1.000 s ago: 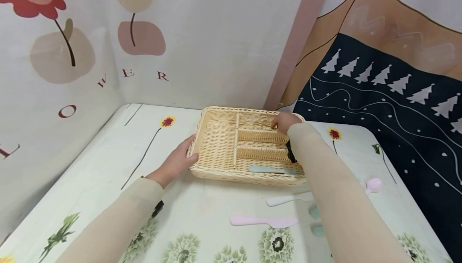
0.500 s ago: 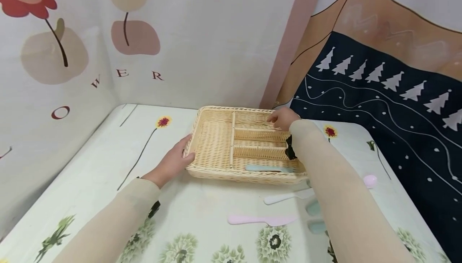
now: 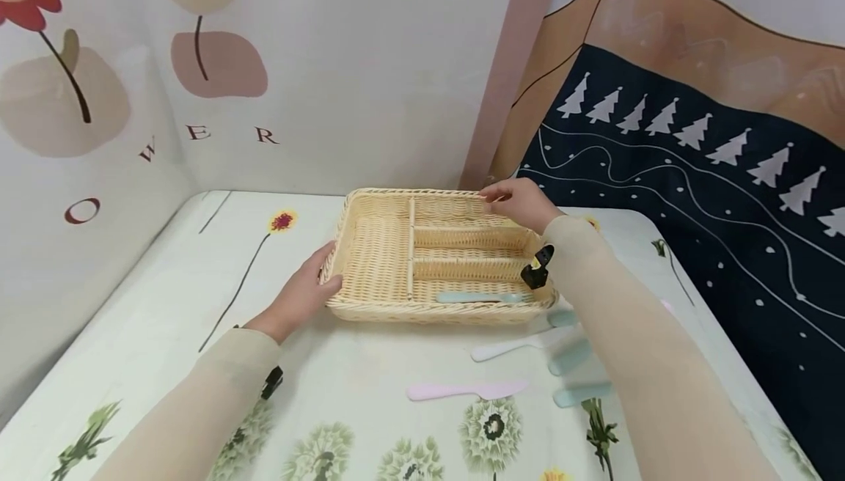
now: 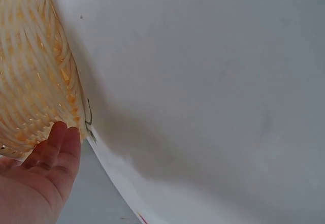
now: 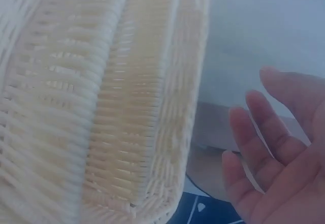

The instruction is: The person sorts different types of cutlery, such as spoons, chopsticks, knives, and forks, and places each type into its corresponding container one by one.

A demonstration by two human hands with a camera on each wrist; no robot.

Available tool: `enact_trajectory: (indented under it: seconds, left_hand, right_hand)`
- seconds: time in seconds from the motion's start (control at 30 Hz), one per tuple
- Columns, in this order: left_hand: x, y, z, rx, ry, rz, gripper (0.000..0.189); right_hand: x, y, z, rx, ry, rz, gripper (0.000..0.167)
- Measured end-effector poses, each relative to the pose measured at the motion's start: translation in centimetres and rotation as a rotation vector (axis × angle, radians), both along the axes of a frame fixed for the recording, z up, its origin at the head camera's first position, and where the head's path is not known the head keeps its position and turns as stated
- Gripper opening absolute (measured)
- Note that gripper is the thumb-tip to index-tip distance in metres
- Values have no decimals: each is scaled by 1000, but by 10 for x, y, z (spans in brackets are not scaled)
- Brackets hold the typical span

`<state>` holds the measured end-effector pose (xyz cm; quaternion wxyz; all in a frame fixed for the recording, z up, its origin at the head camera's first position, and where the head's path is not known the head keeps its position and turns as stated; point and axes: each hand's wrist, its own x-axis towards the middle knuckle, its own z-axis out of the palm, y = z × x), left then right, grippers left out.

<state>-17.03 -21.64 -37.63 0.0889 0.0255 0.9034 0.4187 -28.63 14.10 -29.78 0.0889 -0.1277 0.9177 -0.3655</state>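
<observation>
A pale wicker cutlery basket (image 3: 376,254) with divided compartments sits on the table. My left hand (image 3: 300,294) grips its left rim, thumb over the edge and fingers along the outer side; in the left wrist view the fingers (image 4: 66,155) lie against the woven wall. My right hand (image 3: 521,202) is over the back right corner with nothing in it. Loosely bent, spread fingers (image 5: 244,127) show beside the rim in the right wrist view. A light blue utensil (image 3: 472,297) lies in the front right compartment.
In front of the basket lie a pink knife (image 3: 462,391) and a white utensil (image 3: 515,345). Several light blue pieces (image 3: 581,394) lie partly behind the right sleeve (image 3: 634,334). A printed curtain (image 3: 370,85) hangs behind the table (image 3: 317,386).
My right hand has lifted out of the back right compartment to above the back rim, its fingers loosening. The left hand keeps its grip. The head view has swung a little right.
</observation>
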Motion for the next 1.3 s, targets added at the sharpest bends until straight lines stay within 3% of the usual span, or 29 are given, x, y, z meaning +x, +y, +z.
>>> enact_trajectory:
  seconds: [0.57, 0.93, 1.3]
  left_hand:
    - [-3, -3, -2, -6, -25, 6, 73]
    - [-4, -3, -2, 4, -24, -3, 74]
    - [-3, -3, -3, -1, -38, 2, 74]
  right_hand:
    - [38, 34, 20, -202, 11, -131, 32]
    - [64, 58, 24, -218, 64, -176, 36]
    - [86, 84, 13, -202, 116, -177, 36]
